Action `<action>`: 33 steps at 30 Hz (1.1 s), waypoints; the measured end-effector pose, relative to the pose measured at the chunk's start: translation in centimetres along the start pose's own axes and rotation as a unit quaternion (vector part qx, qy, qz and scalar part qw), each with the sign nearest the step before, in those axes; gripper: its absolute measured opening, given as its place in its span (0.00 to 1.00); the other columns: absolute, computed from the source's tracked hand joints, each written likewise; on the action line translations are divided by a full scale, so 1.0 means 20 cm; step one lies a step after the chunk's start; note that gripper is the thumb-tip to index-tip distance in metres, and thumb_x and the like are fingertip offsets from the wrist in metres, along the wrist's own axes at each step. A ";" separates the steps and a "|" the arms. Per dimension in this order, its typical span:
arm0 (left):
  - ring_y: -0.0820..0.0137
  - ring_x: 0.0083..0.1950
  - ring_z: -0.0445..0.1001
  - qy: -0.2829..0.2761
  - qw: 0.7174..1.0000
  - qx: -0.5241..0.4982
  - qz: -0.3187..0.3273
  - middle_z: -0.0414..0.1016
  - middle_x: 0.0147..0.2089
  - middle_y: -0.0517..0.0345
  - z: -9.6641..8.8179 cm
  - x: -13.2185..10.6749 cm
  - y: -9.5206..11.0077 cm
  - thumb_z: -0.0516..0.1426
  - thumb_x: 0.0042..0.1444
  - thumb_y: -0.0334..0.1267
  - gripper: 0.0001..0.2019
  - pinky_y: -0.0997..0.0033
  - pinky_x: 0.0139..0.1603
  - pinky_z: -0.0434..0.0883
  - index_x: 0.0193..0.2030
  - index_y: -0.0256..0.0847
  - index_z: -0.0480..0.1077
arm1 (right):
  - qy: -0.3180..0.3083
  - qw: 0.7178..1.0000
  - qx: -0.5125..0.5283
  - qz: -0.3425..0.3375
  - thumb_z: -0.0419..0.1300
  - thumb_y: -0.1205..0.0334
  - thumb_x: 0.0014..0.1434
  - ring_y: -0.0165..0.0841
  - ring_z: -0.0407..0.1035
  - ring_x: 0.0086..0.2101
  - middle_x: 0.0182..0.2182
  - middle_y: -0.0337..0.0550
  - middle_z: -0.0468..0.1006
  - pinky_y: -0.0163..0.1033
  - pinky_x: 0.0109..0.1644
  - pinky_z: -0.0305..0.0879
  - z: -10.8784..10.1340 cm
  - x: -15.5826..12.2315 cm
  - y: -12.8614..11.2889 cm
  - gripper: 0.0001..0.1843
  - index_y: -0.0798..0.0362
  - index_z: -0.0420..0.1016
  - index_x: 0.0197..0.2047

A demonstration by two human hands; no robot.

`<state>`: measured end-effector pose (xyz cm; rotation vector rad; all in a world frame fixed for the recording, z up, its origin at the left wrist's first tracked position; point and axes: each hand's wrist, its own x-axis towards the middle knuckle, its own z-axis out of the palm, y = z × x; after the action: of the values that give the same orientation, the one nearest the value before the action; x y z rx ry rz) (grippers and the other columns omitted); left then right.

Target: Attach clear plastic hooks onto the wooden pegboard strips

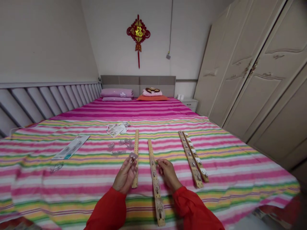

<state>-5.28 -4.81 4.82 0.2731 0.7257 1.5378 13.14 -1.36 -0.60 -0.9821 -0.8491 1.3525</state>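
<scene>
My left hand [126,175] pinches a small clear adhesive hook [133,156] just left of a bare wooden strip [136,150]. My right hand [168,174] rests with curled fingers against the middle wooden strip [154,179], which carries several metal hooks along its near half; something small may be pinched at its fingertips. Both sleeves are red. Two more wooden strips [193,158] fitted with several hooks lie side by side to the right on the striped bedspread [96,179].
Loose clear hooks [120,147] lie left of the bare strip. A crumpled plastic wrapper [117,128], a flat package card [71,147] and another clear piece [56,167] sit further left. Pillows lie at the headboard, a wardrobe [259,80] stands right.
</scene>
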 end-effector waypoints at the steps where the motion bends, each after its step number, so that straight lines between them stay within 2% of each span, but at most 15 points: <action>1: 0.78 0.31 0.75 0.003 1.000 -0.003 -0.009 0.76 0.33 0.61 0.01 0.00 -0.02 0.58 0.52 0.22 0.10 0.82 0.26 0.71 0.37 0.41 0.71 | -0.018 1.000 -0.004 0.000 0.66 0.51 0.45 0.21 0.50 0.12 0.12 0.31 0.64 0.31 0.17 0.40 0.02 -0.03 -0.03 0.16 0.55 0.69 0.20; 3: 0.78 0.31 0.75 0.009 1.000 -0.002 -0.015 0.76 0.35 0.61 0.02 -0.01 -0.07 0.57 0.54 0.22 0.10 0.82 0.27 0.71 0.38 0.41 0.71 | -0.071 0.997 0.001 0.013 0.65 0.50 0.48 0.21 0.48 0.12 0.10 0.29 0.60 0.31 0.17 0.39 0.08 -0.09 -0.09 0.17 0.55 0.71 0.22; 6: 0.80 0.30 0.74 0.026 0.999 0.012 -0.017 0.76 0.35 0.60 0.04 -0.02 -0.14 0.56 0.54 0.23 0.10 0.84 0.26 0.70 0.39 0.41 0.72 | -0.106 0.994 0.031 0.013 0.67 0.53 0.46 0.20 0.49 0.13 0.15 0.31 0.66 0.31 0.18 0.39 0.15 -0.16 -0.15 0.14 0.55 0.73 0.26; 10: 0.82 0.25 0.71 0.040 0.997 0.038 -0.045 0.76 0.32 0.61 0.04 -0.02 -0.23 0.59 0.52 0.26 0.10 0.86 0.21 0.65 0.40 0.41 0.73 | -0.084 0.996 0.028 -0.010 0.70 0.55 0.41 0.20 0.50 0.15 0.18 0.31 0.68 0.31 0.19 0.43 0.18 -0.19 -0.16 0.15 0.54 0.76 0.32; 14: 0.82 0.24 0.69 0.043 0.995 0.073 -0.057 0.74 0.29 0.61 0.02 -0.01 -0.30 0.63 0.49 0.31 0.08 0.85 0.19 0.63 0.38 0.42 0.74 | -0.060 0.998 0.011 -0.009 0.70 0.53 0.40 0.22 0.51 0.16 0.18 0.32 0.69 0.31 0.20 0.45 0.17 -0.18 -0.13 0.16 0.54 0.76 0.30; 18: 0.81 0.25 0.69 0.021 0.994 0.090 -0.059 0.74 0.29 0.61 0.02 -0.02 -0.35 0.66 0.45 0.34 0.12 0.84 0.20 0.62 0.39 0.42 0.74 | -0.065 0.998 0.026 -0.005 0.69 0.53 0.41 0.22 0.52 0.16 0.16 0.32 0.68 0.31 0.20 0.46 0.15 -0.17 -0.12 0.15 0.54 0.73 0.28; 21: 0.80 0.27 0.69 0.006 0.992 0.111 -0.051 0.74 0.30 0.60 0.03 -0.02 -0.35 0.68 0.40 0.38 0.16 0.83 0.24 0.63 0.37 0.39 0.74 | -0.066 0.998 0.017 -0.008 0.68 0.53 0.43 0.22 0.51 0.15 0.14 0.31 0.65 0.31 0.20 0.45 0.13 -0.15 -0.13 0.14 0.54 0.72 0.26; 24: 0.78 0.29 0.70 0.002 0.984 0.176 -0.030 0.75 0.31 0.58 0.06 0.03 -0.31 0.69 0.35 0.39 0.18 0.81 0.27 0.64 0.35 0.37 0.75 | -0.061 0.998 -0.006 -0.008 0.66 0.53 0.44 0.22 0.51 0.14 0.12 0.29 0.63 0.30 0.19 0.44 0.09 -0.09 -0.15 0.13 0.54 0.72 0.26; 28: 0.75 0.31 0.70 -0.037 0.958 0.283 0.024 0.76 0.30 0.57 0.11 0.15 -0.24 0.68 0.35 0.44 0.19 0.79 0.29 0.63 0.35 0.36 0.76 | -0.066 0.997 -0.041 -0.012 0.67 0.53 0.40 0.21 0.52 0.13 0.13 0.31 0.66 0.31 0.18 0.44 0.05 0.03 -0.16 0.14 0.55 0.72 0.23; 31: 0.75 0.27 0.69 -0.077 0.935 0.342 0.055 0.74 0.24 0.59 0.14 0.27 -0.22 0.67 0.34 0.46 0.19 0.76 0.28 0.62 0.31 0.35 0.75 | -0.063 0.995 -0.076 -0.012 0.68 0.54 0.38 0.22 0.52 0.13 0.12 0.32 0.67 0.31 0.17 0.43 0.04 0.13 -0.16 0.14 0.55 0.74 0.23; 33: 0.75 0.25 0.68 -0.080 0.927 0.362 0.060 0.73 0.22 0.60 0.16 0.33 -0.21 0.68 0.31 0.46 0.19 0.75 0.28 0.62 0.29 0.35 0.74 | -0.047 0.996 -0.076 -0.008 0.68 0.55 0.38 0.22 0.52 0.13 0.12 0.32 0.68 0.31 0.17 0.43 0.04 0.18 -0.16 0.13 0.55 0.74 0.24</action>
<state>-0.86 2.16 3.01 0.9970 1.1444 1.2838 13.87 2.44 2.40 -1.0319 -1.0424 1.3439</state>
